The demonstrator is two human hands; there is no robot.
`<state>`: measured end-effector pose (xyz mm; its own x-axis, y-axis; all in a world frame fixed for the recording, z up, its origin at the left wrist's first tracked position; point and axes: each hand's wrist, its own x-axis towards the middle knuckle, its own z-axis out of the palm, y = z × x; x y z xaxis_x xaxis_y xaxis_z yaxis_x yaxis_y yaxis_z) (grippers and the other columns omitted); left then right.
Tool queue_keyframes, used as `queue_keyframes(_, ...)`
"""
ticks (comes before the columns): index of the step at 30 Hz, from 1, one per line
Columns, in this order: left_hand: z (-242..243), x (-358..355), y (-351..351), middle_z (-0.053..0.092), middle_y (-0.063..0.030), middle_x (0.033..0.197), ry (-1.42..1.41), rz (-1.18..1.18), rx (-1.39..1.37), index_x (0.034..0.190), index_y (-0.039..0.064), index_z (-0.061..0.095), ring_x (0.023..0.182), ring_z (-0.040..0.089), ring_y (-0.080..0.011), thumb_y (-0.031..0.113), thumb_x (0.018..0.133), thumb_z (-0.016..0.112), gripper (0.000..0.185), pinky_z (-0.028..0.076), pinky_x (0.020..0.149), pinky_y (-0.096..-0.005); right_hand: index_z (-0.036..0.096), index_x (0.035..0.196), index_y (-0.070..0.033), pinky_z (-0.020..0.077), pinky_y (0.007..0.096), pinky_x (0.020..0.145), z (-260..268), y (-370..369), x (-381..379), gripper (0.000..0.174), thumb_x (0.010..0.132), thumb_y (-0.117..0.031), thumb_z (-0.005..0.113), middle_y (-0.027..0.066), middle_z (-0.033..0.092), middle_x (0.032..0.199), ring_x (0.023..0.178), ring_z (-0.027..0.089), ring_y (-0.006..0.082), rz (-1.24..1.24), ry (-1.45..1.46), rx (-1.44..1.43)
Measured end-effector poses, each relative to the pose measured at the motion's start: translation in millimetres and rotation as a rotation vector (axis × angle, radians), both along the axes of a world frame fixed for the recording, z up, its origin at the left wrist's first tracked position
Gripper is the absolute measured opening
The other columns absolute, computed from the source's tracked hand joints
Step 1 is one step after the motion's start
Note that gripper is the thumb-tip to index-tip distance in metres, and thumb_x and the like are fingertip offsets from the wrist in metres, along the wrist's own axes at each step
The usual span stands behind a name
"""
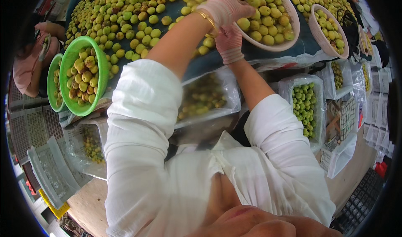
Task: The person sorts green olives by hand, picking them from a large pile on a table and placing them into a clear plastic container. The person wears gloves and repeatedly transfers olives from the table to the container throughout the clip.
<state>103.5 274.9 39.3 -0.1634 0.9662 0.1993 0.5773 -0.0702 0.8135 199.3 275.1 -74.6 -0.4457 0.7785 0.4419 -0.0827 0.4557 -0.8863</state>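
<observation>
My left hand [224, 6], in a pale pink striped glove with a gold bracelet at the wrist, reaches over the left rim of a pink plastic basket [292, 9] heaped with yellow-green fruit [268, 20]. Its thumb is spread from the fingers; whether a fruit is under the palm cannot be seen. Just below it, my right hand [230, 45], gloved in the same way, is beside the basket's lower left rim. Its fingers are partly hidden by the left hand, so I cannot tell what they hold. Loose fruit [147, 33] lies across the dark table cover [176, 11].
Two green baskets [102, 67] of browner fruit stand at the table's left edge. Below the edge is a plastic-lined crate [232, 94] with fruit; another lined crate [318, 105] stands right. A second pink basket [344, 45] is farther right. A person [26, 70] is at the far left.
</observation>
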Motion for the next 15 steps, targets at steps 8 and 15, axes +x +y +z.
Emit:
queue_keyframes(8, -48.3, -63.6, -80.3, 0.049, -0.0182, 0.144, 0.858, 0.252, -0.037, 0.144, 0.009, 0.044, 0.125, 0.053, -0.0367, 0.049, 0.089, 0.062, 0.07, 0.044, 0.105, -0.0437, 0.071, 0.099, -0.005, 0.0537, 0.0357, 0.081, 10.5, 4.3, -1.9, 0.015, 0.088, -0.002, 0.061, 0.0124, 0.072, 0.097, 0.091, 0.068, 0.029, -0.031, 0.093, 0.318)
queue_keyframes(15, -85.9, -15.7, -190.3, 0.04, -0.0164, 0.152, 0.882, 0.063, -0.159, 0.145, 0.01, 0.043, 0.141, 0.036, -0.0367, 0.041, 0.099, 0.049, 0.056, 0.025, 0.117, -0.0503, 0.071, 0.103, -0.004, 0.0539, 0.0304, 0.085, 1.1, 5.2, -6.3, 0.014, 0.091, -0.003, 0.064, 0.0109, 0.072, 0.103, 0.095, 0.069, 0.0223, 0.06, 0.083, 0.118)
